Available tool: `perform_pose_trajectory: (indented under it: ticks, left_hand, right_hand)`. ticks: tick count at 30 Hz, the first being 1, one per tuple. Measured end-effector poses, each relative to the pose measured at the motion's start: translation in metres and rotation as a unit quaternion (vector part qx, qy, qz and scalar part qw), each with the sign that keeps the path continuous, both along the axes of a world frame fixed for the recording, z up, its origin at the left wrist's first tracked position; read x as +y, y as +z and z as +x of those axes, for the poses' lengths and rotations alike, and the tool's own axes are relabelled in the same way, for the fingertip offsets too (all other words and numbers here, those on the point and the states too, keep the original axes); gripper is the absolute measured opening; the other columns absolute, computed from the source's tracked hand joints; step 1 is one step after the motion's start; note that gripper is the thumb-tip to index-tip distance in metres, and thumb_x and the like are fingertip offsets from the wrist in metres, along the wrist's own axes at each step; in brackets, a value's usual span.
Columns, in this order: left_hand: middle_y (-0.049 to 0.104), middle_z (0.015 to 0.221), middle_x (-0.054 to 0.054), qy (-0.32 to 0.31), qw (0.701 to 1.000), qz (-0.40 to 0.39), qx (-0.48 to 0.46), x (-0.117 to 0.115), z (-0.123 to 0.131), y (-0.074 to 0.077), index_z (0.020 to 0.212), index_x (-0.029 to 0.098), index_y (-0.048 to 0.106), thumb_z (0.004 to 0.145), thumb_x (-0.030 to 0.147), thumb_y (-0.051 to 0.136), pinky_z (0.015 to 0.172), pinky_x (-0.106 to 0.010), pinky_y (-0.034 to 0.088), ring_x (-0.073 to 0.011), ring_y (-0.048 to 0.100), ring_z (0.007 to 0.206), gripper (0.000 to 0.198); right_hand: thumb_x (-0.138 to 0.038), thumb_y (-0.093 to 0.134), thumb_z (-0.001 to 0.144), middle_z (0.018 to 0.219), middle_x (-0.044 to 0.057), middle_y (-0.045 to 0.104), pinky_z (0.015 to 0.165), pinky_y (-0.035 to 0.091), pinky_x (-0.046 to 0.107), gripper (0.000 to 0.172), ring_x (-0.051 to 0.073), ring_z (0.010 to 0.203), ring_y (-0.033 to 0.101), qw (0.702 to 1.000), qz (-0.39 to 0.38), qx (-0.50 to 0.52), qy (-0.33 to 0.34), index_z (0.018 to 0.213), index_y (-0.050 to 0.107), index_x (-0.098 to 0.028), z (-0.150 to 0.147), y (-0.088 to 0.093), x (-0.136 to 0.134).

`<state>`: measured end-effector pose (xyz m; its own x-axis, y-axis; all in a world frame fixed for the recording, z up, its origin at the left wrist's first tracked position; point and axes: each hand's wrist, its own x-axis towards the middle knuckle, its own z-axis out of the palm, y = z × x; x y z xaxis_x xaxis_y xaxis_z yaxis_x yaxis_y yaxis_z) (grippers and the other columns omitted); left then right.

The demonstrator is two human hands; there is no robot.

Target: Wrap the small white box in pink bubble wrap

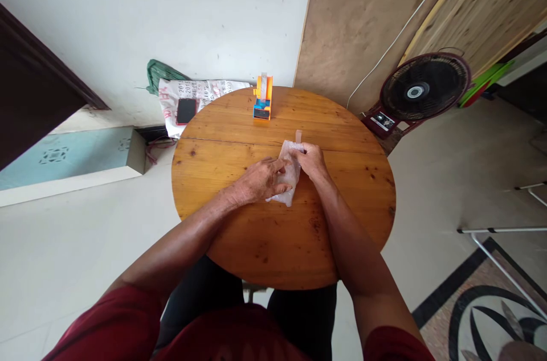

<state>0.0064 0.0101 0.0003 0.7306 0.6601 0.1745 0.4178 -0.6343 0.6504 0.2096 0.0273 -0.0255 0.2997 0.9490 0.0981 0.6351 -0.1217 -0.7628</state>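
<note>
A flat packet in bubble wrap (290,166) lies a little tilted on the round wooden table, what is inside it hidden. My left hand (262,180) holds its left side, thumb and fingers apart across the top face. At the upper right edge, my right hand (314,161) pinches the same packet between thumb and fingers. A short strip of tape (298,136) sticks out past the packet's far end, close to my right fingertips. Farther back stands an orange and blue tape dispenser (262,98) with a roll of clear tape.
The round table (273,253) stands against a white wall. Behind its left edge are a printed white bag (205,89), a dark phone-like object (186,111) and a green bag (164,73). A fan (425,87) stands at the right; a metal rack (504,230) reaches in from the right.
</note>
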Motion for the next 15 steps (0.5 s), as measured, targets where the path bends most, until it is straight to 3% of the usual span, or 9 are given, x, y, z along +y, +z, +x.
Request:
perform_pose_trajectory:
  ticks: [5, 9, 15]
  left_hand:
    - [0.065, 0.111, -0.01, -0.028, 0.999, 0.008, -0.015, -0.0019, -0.0015, 0.0037, 0.134, 0.021, 0.057, 0.084, 0.033, 0.068, 0.086, -0.036, 0.054, -0.0218, 0.065, 0.097, 0.052]
    - [0.064, 0.11, -0.011, -0.041, 0.999, 0.021, -0.008, -0.0026, -0.0025, 0.0042, 0.114, 0.02, 0.07, 0.089, 0.037, 0.063, 0.085, -0.036, 0.054, -0.0212, 0.065, 0.094, 0.032]
    - [0.065, 0.108, -0.013, -0.033, 0.999, 0.021, 0.006, -0.003, -0.0024, 0.0045, 0.11, 0.013, 0.073, 0.09, 0.036, 0.063, 0.087, -0.035, 0.053, -0.0217, 0.065, 0.095, 0.033]
  right_hand:
    - [-0.042, 0.06, 0.07, 0.056, -0.004, 0.046, 0.054, 0.03, 0.025, 0.026, 0.012, 0.057, 0.039, 1.0, 0.003, -0.024, 0.015, 0.058, 0.051, -0.02, -0.0005, 0.0002, 0.0004]
    - [-0.042, 0.06, 0.071, 0.056, -0.004, 0.046, 0.054, 0.029, 0.025, 0.027, 0.012, 0.057, 0.039, 0.999, -0.005, -0.034, 0.01, 0.059, 0.053, -0.02, -0.0018, 0.0011, 0.0]
    - [-0.045, 0.061, 0.07, 0.059, -0.004, 0.049, 0.054, 0.031, 0.025, 0.027, 0.012, 0.058, 0.041, 1.0, -0.002, -0.013, 0.011, 0.062, 0.057, -0.019, 0.002, -0.0015, 0.0012]
